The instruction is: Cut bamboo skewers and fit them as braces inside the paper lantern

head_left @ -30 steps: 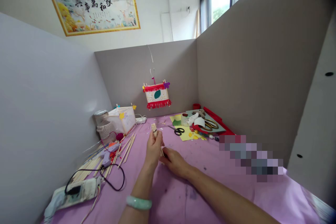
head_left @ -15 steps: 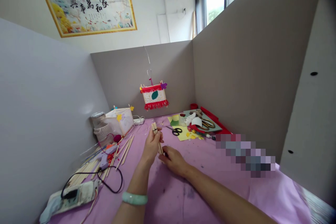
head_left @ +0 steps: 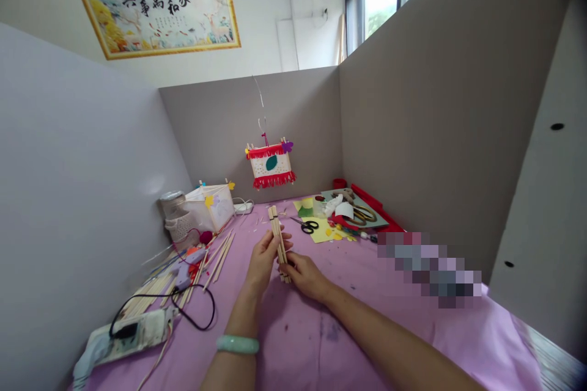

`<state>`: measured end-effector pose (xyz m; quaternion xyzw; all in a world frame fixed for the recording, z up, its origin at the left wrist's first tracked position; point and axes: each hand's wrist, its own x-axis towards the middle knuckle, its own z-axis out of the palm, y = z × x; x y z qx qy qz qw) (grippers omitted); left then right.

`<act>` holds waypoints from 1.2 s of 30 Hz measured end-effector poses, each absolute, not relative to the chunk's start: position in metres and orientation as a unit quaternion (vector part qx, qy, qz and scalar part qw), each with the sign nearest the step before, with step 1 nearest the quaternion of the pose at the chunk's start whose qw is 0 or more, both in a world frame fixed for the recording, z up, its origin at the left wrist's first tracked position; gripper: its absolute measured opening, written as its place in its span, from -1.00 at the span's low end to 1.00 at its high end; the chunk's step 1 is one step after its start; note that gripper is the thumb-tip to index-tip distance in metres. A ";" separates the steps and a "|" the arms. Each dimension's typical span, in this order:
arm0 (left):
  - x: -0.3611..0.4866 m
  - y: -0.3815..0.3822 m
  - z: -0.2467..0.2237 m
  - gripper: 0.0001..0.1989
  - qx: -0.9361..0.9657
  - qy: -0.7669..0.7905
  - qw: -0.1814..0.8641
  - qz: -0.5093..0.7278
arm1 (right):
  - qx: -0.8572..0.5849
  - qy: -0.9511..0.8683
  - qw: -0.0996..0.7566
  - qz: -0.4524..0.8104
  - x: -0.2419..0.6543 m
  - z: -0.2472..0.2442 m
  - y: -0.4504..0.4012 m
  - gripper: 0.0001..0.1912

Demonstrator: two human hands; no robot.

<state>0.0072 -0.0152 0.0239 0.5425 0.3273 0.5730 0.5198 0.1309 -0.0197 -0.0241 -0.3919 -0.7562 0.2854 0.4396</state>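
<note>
A small bundle of pale wooden sticks stands tilted between my hands, with dark marks near its upper and lower ends. My left hand, a green bangle on its wrist, is closed round the middle of the bundle. Lower down, my right hand grips the same sticks near their bottom end, thumb and fingers pressed against them. Just beyond the hands lie black-handled scissors beside a yellow sheet. More loose wooden sticks lie to the left of my left hand.
A fringed paper lantern hangs from a wire at the back. On the left are a white lantern frame, a lilac glue gun and a power strip with a looping black cord. Grey partitions enclose the purple-covered table.
My left hand has slid down the bundle and its grip has loosened, so more of the upper sticks shows. The bundle's lower end is now visible by my right hand.
</note>
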 end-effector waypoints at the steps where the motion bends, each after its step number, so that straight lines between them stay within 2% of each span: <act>1: 0.007 -0.015 0.023 -0.58 0.535 0.324 0.523 0.579 | -0.393 -0.754 0.443 0.283 0.131 -0.024 -0.019 -0.86; 6: 0.006 -0.010 0.019 -0.63 0.502 0.327 0.528 0.602 | -0.384 -0.739 0.457 0.315 0.132 -0.026 -0.016 -0.85; 11: 0.005 -0.006 0.016 -0.70 0.470 0.360 0.533 0.605 | -0.387 -0.732 0.460 0.321 0.132 -0.030 -0.014 -0.67; 16: 0.004 -0.005 0.013 -0.74 0.443 0.405 0.543 0.586 | -0.375 -0.730 0.454 0.346 0.131 -0.031 -0.015 -0.74; 21: 0.002 -0.004 0.010 -0.78 0.419 0.435 0.557 0.569 | -0.390 -0.693 0.451 0.404 0.132 -0.028 -0.015 -0.68; 27: 0.000 -0.002 0.009 -0.85 0.397 0.435 0.594 0.548 | -0.375 -0.664 0.397 0.511 0.133 -0.022 -0.016 -0.63; 30: 0.000 -0.002 0.009 -0.87 0.387 0.433 0.603 0.547 | -0.377 -0.654 0.414 0.509 0.132 -0.024 -0.014 -0.61; 33: 0.001 -0.002 0.007 -0.88 0.382 0.437 0.602 0.548 | -0.384 -0.652 0.442 0.481 0.130 -0.028 -0.011 -0.68; 36: 0.003 -0.003 0.005 -0.89 0.378 0.447 0.591 0.554 | -0.384 -0.651 0.435 0.489 0.129 -0.028 -0.011 -0.71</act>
